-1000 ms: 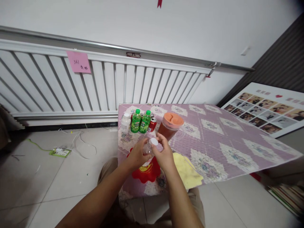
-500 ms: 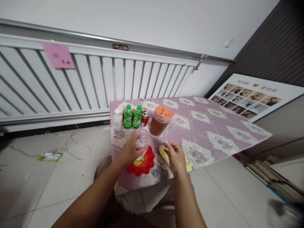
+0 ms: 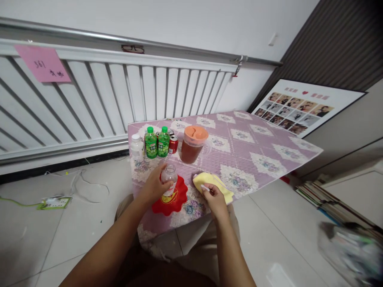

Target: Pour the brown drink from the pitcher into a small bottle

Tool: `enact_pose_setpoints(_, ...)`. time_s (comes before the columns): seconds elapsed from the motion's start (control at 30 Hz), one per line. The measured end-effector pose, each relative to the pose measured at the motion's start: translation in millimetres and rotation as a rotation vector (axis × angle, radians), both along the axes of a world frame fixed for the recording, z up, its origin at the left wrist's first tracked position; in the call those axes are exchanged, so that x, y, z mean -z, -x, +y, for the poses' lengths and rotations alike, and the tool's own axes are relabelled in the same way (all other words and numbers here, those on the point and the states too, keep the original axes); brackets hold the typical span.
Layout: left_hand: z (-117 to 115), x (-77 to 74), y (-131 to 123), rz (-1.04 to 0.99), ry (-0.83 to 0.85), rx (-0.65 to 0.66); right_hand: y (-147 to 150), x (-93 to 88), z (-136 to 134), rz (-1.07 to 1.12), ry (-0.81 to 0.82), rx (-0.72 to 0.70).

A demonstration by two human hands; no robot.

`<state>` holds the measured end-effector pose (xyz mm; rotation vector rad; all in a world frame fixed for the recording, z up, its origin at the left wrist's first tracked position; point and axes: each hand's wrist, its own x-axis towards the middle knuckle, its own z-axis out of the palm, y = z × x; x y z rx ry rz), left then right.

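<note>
At the upper left of the frame we see a pink note (image 3: 44, 63) on the white radiator (image 3: 104, 91). Left of centre, a white-capped bottle (image 3: 137, 150) stands beside two green tea bottles (image 3: 157, 144), with a red can (image 3: 173, 145) just right of them.

Below these, our left hand (image 3: 154, 184) curls round the open clear bottle (image 3: 170, 174), fingers wrapped from its left side. The bottle is near upright, its long axis vertical and its uncapped mouth facing up, over the red scalloped mat (image 3: 181, 194); we cannot tell whether its base bears weight there.

Near the centre, beyond both hands, stands the orange-lidded pitcher (image 3: 191, 153) of brown-red liquid. The bottle lies left of our right hand (image 3: 216, 201), well apart from it.

That hand, right of centre and palm down, pinches what looks like a white cap (image 3: 205, 187) between thumb and fingers, over the folded yellow cloth (image 3: 223, 191); whether it touches the cloth we cannot tell. Farther right leans a photo board (image 3: 302, 105).
</note>
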<state>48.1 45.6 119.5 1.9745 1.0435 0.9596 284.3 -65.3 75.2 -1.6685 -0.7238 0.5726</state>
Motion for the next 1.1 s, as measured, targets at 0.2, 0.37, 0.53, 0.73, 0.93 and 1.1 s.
enact_pose_setpoints(0.2,2.1,2.7,-1.5,-0.006,-0.001,-0.011,6.1,6.7,7.6,-0.266,0.050,-0.065)
enact_pose_setpoints(0.37,2.1,2.8,-1.9,0.000,0.017,-0.013,9.6,3.7,20.4,-0.418,0.110,-0.206)
enact_pose_setpoints(0.53,1.4,1.9,-1.6,-0.011,0.023,0.000,4.8,-5.1,47.3,-0.561,0.189,-0.289)
enact_pose_setpoints(0.73,0.5,0.3,-2.5,-0.009,0.044,-0.013,2.5,-10.9,89.1,-0.708,0.369,-0.436)
enact_pose_setpoints(0.93,0.2,0.8,-2.2,-0.012,0.040,-0.007,3.9,-5.3,116.1,-0.800,0.574,-0.466)
enact_pose_setpoints(1.1,0.0,-2.1,-3.0,0.008,0.045,-0.019,3.1,-5.0,121.4,-0.858,0.616,-0.420)
